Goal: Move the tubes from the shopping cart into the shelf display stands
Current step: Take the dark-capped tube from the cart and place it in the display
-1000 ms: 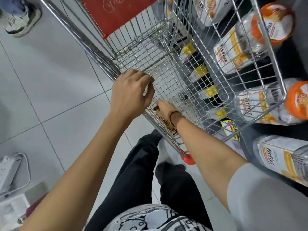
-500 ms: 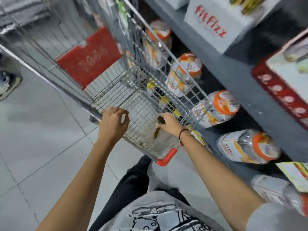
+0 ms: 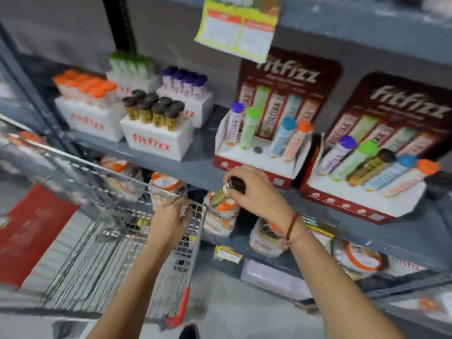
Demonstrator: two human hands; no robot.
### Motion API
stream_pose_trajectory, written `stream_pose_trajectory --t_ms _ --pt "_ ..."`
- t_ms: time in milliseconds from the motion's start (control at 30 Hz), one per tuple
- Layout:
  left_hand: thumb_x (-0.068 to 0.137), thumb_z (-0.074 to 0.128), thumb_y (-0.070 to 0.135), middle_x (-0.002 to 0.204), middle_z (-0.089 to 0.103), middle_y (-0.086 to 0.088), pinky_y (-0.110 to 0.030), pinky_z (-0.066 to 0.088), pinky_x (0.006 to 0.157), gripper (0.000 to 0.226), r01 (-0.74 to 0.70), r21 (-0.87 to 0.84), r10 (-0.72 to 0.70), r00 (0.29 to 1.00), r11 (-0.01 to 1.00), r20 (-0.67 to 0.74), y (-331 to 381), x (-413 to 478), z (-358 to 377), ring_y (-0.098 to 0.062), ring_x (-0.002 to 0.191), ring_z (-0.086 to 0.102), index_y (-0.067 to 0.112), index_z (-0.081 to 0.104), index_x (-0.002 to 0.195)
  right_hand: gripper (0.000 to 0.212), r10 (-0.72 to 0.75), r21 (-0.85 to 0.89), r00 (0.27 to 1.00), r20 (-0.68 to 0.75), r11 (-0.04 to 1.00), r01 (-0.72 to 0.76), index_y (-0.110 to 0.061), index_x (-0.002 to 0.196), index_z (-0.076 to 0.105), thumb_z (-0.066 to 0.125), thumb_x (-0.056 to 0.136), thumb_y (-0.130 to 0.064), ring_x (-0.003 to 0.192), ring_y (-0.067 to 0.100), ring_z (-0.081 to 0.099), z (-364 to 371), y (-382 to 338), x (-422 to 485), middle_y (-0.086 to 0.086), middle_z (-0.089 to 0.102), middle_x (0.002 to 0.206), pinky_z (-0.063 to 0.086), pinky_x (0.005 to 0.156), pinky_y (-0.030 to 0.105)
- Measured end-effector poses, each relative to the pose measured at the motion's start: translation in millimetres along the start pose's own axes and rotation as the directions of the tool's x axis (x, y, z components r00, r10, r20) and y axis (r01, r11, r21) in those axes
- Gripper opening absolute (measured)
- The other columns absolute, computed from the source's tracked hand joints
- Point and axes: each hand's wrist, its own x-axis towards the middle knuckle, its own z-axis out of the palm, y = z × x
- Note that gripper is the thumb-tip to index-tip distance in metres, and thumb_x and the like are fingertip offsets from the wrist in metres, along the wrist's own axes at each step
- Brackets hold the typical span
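**One brown-capped tube in hand, below the shelf stands**

I count two hands. My right hand [image 3: 256, 192] is clamped around a single tube [image 3: 221, 195] with a dark brown cap and a gold-printed body; it lies tilted, cap toward the palm, just in front of the grey shelf [image 3: 195, 165] edge and below the left display stand [image 3: 259, 162]. My left hand [image 3: 171, 216] is curled shut over the top wire of the shopping cart [image 3: 102, 241], at its corner nearest the shelf.

The left display stand holds four upright, slightly leaning tubes: purple cap, green, blue and orange. Between green and blue sits one empty round socket [image 3: 258, 150]. The right display stand [image 3: 362, 194] holds five tubes: purple, green, brown, blue, orange. Both stands are cardboard, white trays with red fronts and dark red back panels printed "fitfizz".

Further left stand four white blocks, foam-like by their look, each carrying capped tubes: orange, green, purple and brown. I make out about eight brown caps [image 3: 154, 106]; the other groups are too smeared to count.

The cart is thin silver wire mesh with a red panel [image 3: 31, 231] and a red corner bumper. I cannot see through the blur whether any tubes lie inside it. On the lower shelf, round clear jars with orange lids [image 3: 166, 181] lie on their sides, partly hidden by my arms and the cart. A yellow leaflet [image 3: 239, 28] hangs from the shelf above, its print unreadable.
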Motion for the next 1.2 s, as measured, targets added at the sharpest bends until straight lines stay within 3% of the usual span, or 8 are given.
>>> stream_pose_trajectory --t_ms 100,267,433,533,800,967,1067,1200 --pt "0.077 0.051 0.019 0.093 0.07 -0.013 -0.037 0.051 0.07 0.027 -0.163 -0.022 0.164 0.984 0.986 0.068 33 25 16 -0.034 0.087 0.062 0.006 0.068 0.094 0.021 0.009 -0.04 0.997 -0.083 0.999 -0.012 -0.011 0.103 0.063 0.065 0.082 -0.013 0.1 0.026 0.058 -50 3 -10 0.012 0.065 0.104 0.035 0.079 0.025" --pt "0.08 0.044 0.028 0.107 0.067 -0.018 -0.045 0.054 0.079 0.043 -0.287 -0.019 0.286 0.942 0.958 0.174 59 49 50 -0.035 0.096 0.062 0.002 0.065 0.107 0.021 0.088 -0.033 0.989 -0.122 0.995 -0.093 -0.012 0.102 0.065 0.065 0.081 -0.009 0.093 0.019 0.059 -110 16 -8 0.004 0.064 0.095 0.035 0.065 0.006" --pt "0.079 0.036 0.036 0.116 0.064 -0.019 -0.056 0.046 0.085 0.056 -0.367 0.09 0.321 0.889 0.926 0.327 62 56 68 -0.036 0.106 0.06 -0.001 0.062 0.113 0.029 0.097 -0.131 0.99 -0.1 0.985 -0.11 -0.013 0.107 0.065 0.066 0.078 -0.012 0.099 0.016 0.055 -145 27 8 0.005 0.065 0.107 0.036 0.085 0.021" --pt "0.081 0.037 0.036 0.121 0.062 -0.018 -0.056 0.043 0.089 0.056 -0.403 0.145 0.33 0.87 0.903 0.367 54 54 72 -0.034 0.11 0.058 -0.001 0.06 0.117 0.037 0.116 -0.179 0.987 -0.111 0.975 -0.135 -0.013 0.116 0.06 0.065 0.08 -0.019 0.117 0.027 0.051 -150 36 24 0.012 0.061 0.12 0.04 0.098 0.032" --pt "0.084 0.034 0.037 0.133 0.053 -0.013 -0.049 0.028 0.101 0.057 -0.442 0.168 0.348 0.847 0.881 0.402 45 54 72 -0.029 0.122 0.049 0.005 0.051 0.129 0.037 0.134 -0.17 0.978 -0.159 0.972 -0.16 -0.007 0.115 0.06 0.064 0.086 -0.03 0.083 0.025 0.063 -138 41 50 0.015 0.065 0.102 0.048 0.064 0.029" --pt "0.086 0.032 0.038 0.136 0.05 -0.012 -0.048 0.023 0.103 0.058 -0.456 0.172 0.36 0.841 0.873 0.404 42 55 75 -0.028 0.126 0.045 0.006 0.047 0.132 0.038 0.153 -0.206 0.972 -0.179 0.96 -0.189 -0.019 0.114 0.055 0.06 0.084 -0.041 0.103 0.03 0.051 -128 54 65 0.015 0.058 0.113 0.045 0.085 0.039" --pt "0.085 0.032 0.038 0.136 0.05 -0.011 -0.048 0.023 0.102 0.058 -0.467 0.185 0.366 0.839 0.865 0.404 41 55 75 -0.027 0.125 0.045 0.007 0.048 0.132 0.037 0.186 -0.183 0.963 -0.197 0.958 -0.222 -0.023 0.116 0.054 0.058 0.084 -0.042 0.107 0.031 0.049 -126 56 75 0.014 0.056 0.118 0.041 0.083 0.035" --pt "0.085 0.034 0.037 0.135 0.052 -0.012 -0.05 0.023 0.101 0.056 -0.486 0.2 0.384 0.835 0.851 0.394 40 56 78 -0.027 0.123 0.047 0.007 0.049 0.131 0.043 0.21 -0.203 0.959 -0.192 0.947 -0.248 -0.016 0.122 0.053 0.059 0.086 -0.038 0.117 0.033 0.048 -124 53 86 0.017 0.059 0.119 0.045 0.095 0.043"
